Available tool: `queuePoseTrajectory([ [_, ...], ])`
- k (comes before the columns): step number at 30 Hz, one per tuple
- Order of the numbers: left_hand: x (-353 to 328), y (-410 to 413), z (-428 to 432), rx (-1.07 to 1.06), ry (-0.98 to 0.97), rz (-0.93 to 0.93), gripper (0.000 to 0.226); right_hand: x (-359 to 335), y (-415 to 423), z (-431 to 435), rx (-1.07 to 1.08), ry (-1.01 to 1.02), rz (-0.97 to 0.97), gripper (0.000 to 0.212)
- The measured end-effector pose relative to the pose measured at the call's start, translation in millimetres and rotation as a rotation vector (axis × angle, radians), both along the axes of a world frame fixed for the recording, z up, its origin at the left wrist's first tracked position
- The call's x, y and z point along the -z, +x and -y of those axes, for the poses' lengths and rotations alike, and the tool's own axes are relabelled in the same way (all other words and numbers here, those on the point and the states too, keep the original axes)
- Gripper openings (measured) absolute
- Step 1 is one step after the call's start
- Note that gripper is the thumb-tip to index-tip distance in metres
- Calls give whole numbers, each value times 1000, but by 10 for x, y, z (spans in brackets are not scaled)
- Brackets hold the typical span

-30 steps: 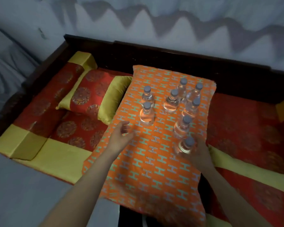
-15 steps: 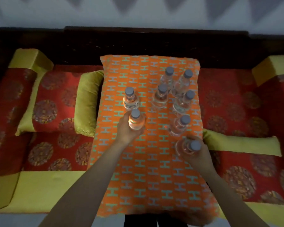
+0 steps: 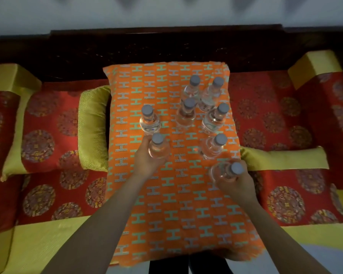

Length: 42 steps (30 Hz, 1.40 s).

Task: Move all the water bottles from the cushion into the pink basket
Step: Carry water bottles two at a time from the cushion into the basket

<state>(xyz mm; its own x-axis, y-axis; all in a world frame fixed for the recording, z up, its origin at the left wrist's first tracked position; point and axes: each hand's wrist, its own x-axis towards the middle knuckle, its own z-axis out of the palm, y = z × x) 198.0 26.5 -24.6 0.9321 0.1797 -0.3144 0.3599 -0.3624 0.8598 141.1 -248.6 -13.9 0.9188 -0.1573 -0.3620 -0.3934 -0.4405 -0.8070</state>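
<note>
An orange cushion with a teal and grey H pattern lies across the red sofa seat. Several clear water bottles with grey caps stand on its far half. My left hand is wrapped around the near-left bottle. My right hand grips the near-right bottle at the cushion's right edge. Another bottle stands just beyond my left hand, and one bottle stands just beyond my right hand. A cluster of bottles stands further back. No pink basket is in view.
A red and gold pillow lies left of the cushion, a gold bolster right of it. Gold-topped armrests stand at both ends. The dark wooden sofa back runs behind.
My left hand reached forward and closed around the near-left bottle. My right hand stays on the near-right bottle. The view swung to face the cushion squarely.
</note>
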Motion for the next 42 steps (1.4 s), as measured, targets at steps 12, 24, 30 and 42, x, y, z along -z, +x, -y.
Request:
queuePoseTrajectory([
  [12, -610, 71, 408, 217, -98, 158, 71, -617, -204, 239, 130, 113, 264, 46],
  [24, -1178, -169, 2406, 510, -211, 256, 56, -1396, -1111, 2141, 492, -52, 387, 45],
  [30, -1393, -587, 3794, 565, -246, 300, 59, -1672, -1789, 3431, 605, -157, 449, 46],
  [42, -1749, -1139, 6119, 733, -246, 363, 56, -2033, -2566, 5549, 742, -169, 491, 51],
])
